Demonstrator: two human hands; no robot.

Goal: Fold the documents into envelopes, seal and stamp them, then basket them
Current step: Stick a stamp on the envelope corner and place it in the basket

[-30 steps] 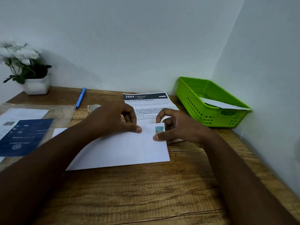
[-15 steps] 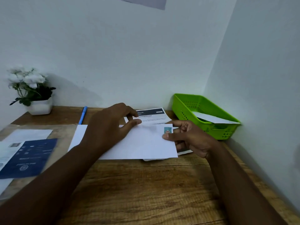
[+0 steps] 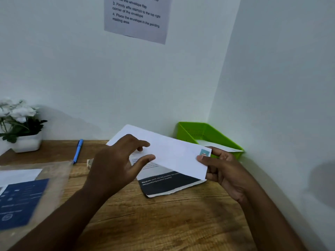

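A white envelope (image 3: 172, 151) with a teal stamp (image 3: 204, 153) at its right end hangs tilted above the desk. My right hand (image 3: 223, 167) pinches its right end, the thumb beside the stamp. My left hand (image 3: 119, 160) is in front of the envelope's left part with fingers spread and relaxed; whether it touches the paper is unclear. A printed document (image 3: 168, 183) with a dark band lies on the desk below. The green basket (image 3: 213, 134) stands in the back right corner with a white envelope (image 3: 224, 147) in it.
A blue pen (image 3: 78, 151) and a white pot of flowers (image 3: 20, 125) sit at the back left. A clear sleeve with blue and white papers (image 3: 21, 198) lies at the left. A printed instruction sheet (image 3: 137, 17) hangs on the wall. Walls close in behind and at the right.
The envelope has been lifted off the desk and carried right toward the basket in my right hand. My left hand has let go of its top edge. My view has tilted upward.
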